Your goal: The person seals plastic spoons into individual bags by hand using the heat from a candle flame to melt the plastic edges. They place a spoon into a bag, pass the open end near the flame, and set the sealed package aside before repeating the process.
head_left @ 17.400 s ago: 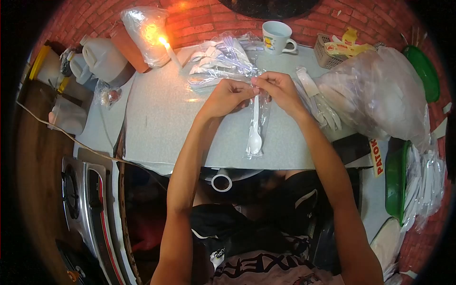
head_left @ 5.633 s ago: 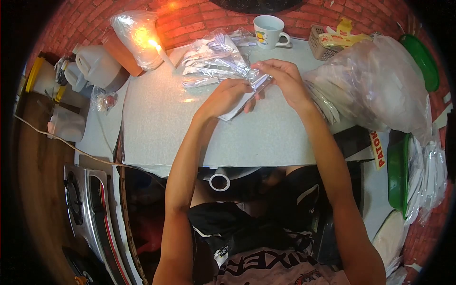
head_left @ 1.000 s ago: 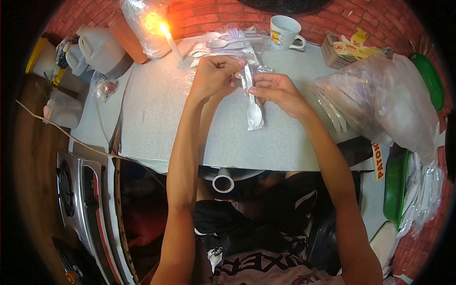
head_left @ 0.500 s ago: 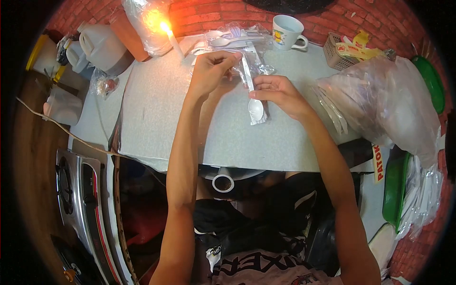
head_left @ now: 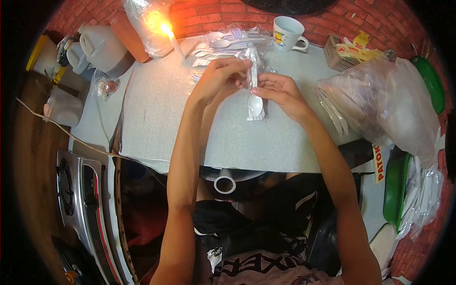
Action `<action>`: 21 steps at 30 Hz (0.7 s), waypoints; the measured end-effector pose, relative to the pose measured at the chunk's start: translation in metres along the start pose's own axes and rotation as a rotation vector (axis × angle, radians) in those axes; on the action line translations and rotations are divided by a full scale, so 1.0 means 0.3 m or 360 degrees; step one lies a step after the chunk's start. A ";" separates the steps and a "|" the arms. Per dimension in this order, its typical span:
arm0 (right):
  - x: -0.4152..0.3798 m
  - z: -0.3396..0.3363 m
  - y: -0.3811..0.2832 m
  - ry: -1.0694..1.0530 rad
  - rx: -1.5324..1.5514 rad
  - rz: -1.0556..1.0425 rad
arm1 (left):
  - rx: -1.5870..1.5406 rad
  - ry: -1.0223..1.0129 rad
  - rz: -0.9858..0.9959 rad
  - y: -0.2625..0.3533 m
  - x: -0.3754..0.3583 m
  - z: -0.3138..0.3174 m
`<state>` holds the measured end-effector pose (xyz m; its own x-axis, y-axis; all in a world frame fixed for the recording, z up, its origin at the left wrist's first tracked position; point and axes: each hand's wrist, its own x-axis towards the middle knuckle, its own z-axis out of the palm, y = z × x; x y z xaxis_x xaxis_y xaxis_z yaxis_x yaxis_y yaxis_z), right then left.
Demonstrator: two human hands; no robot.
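- I see a patterned mug (head_left: 281,40) near the tabletop's (head_left: 156,123) far edge.
- A basket (head_left: 334,58) with yellow packets (head_left: 356,50) sits toward its far right corner, on my screen.
- Beyond the left edge, I make out a jug (head_left: 105,50).
- A stove (head_left: 85,199) lies past the near left corner.

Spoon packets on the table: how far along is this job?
Looks done: a pile of packed cutlery lies beyond the hands, though not every packet's closure shows. In hand: one white spoon in a clear sleeve, right hand pinching it, left hand by the upper end. Left: probably closing that end, given the lit candle. How many more remain, I can't tell.
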<state>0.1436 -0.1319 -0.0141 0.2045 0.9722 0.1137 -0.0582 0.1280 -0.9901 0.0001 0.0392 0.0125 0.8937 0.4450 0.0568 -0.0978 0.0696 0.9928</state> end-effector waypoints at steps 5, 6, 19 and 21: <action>0.005 -0.005 0.009 0.0020 0.0073 -0.0055 | 0.0202 -0.0111 -0.0019 -0.003 0.002 0.015; 0.003 -0.001 0.001 0.0028 0.0051 -0.0057 | 0.0202 -0.0110 -0.0020 -0.005 0.003 0.012; 0.019 -0.015 0.038 0.0295 -0.0246 -0.0055 | 0.0026 -0.0034 0.0009 -0.004 0.002 0.039; 0.022 0.026 0.034 0.0457 -0.0196 -0.0213 | -0.0006 -0.0011 0.0023 -0.003 0.001 0.044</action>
<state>0.1368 -0.1228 -0.0228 0.4705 0.8513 0.2325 0.1025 0.2089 -0.9725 0.0063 0.0275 0.0131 0.8952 0.4399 0.0717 -0.1123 0.0669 0.9914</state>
